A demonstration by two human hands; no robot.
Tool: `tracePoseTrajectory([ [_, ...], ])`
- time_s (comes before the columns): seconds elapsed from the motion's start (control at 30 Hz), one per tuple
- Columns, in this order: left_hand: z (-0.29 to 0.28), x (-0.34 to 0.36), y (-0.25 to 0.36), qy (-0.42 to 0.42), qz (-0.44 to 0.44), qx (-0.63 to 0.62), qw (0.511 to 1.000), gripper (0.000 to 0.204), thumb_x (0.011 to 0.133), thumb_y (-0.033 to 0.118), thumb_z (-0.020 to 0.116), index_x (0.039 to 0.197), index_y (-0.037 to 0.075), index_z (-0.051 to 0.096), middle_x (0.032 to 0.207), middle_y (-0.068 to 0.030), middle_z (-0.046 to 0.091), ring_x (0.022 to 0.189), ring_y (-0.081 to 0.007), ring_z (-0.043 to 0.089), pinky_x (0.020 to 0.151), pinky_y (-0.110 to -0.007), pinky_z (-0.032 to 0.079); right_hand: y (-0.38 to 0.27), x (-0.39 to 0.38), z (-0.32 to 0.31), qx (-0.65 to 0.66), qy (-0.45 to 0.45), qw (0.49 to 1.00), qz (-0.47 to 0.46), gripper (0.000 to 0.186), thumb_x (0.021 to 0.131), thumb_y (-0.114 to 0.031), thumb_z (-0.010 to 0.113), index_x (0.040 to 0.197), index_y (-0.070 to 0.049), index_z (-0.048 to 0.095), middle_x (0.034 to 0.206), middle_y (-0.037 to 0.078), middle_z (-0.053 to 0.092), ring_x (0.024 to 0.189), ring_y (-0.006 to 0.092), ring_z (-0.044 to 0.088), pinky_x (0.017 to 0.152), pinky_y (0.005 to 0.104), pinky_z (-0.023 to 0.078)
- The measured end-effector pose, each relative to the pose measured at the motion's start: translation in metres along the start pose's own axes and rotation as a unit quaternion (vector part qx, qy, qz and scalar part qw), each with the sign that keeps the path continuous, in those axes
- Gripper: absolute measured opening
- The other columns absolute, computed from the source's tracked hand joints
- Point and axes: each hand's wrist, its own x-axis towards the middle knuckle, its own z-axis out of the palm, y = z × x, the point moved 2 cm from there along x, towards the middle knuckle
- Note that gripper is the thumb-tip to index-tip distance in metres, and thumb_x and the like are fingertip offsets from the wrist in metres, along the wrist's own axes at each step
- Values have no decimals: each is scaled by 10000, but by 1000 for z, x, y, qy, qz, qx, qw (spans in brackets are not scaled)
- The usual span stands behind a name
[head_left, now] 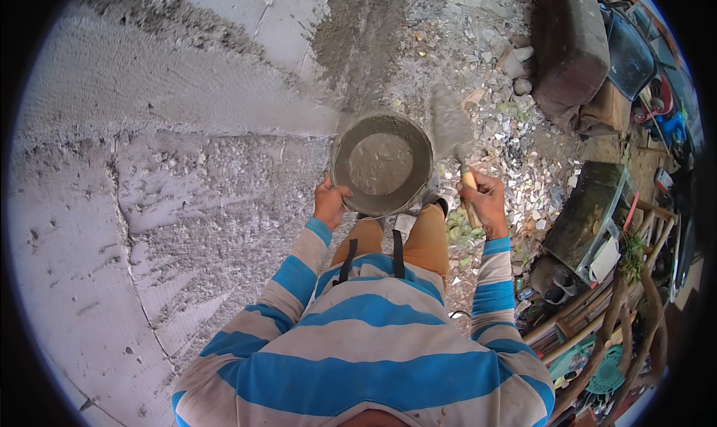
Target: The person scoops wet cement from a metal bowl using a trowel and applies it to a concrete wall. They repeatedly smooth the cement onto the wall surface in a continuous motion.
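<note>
My left hand [329, 203] grips the near left rim of a round, grey-smeared bucket [423, 158] held in front of my legs. A layer of wet grey mortar [379, 164] covers its bottom. To the right of the bucket, my right hand [485, 198] is closed around the pale wooden handle of a trowel [450, 121]. The trowel's grey blade points away from me, apart from the bucket, and is blurred by motion. On the left stands a grey wall [187, 95], part smoothly coated and part rough, with cracks and joint lines running across it.
Rubble and pale chips [534, 154] litter the ground on the right. Farther right are a dirty brown cushion-like block [571, 42], a dark chair [629, 50], a dark box-like tank [586, 214] and a heap of wooden sticks [624, 330]. Stones [517, 61] lie near the block.
</note>
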Motion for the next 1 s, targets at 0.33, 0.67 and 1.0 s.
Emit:
tracePoseTrajectory([
  [0.33, -98, -13, -43, 53, -12, 38, 998, 500, 725, -169, 515, 1180, -3, 638, 1003, -93, 700, 800, -213, 671, 645, -362, 584, 34, 117, 250, -357, 179, 915, -52, 212, 773, -216, 728, 905, -58, 676, 935, 211, 675, 914, 415, 660, 797, 498, 522],
  [0.67, -104, 2, -62, 68, -8, 49, 996, 380, 754, -128, 539, 1089, 4, 660, 882, -75, 686, 715, -177, 644, 582, -326, 536, -67, -9, 188, -276, 107, 915, -274, 420, 792, -149, 687, 1183, 0, 664, 958, 227, 698, 761, 385, 690, 657, 448, 556],
  [1.0, 34, -14, 8, 8, 66, 218, 974, 503, 729, -138, 538, 1213, -40, 635, 954, -82, 705, 767, -161, 655, 686, -294, 545, 11, 44, 54, -586, -144, 713, -358, 127, 731, -143, 707, 834, -70, 701, 826, 125, 683, 764, 334, 695, 703, 435, 552],
])
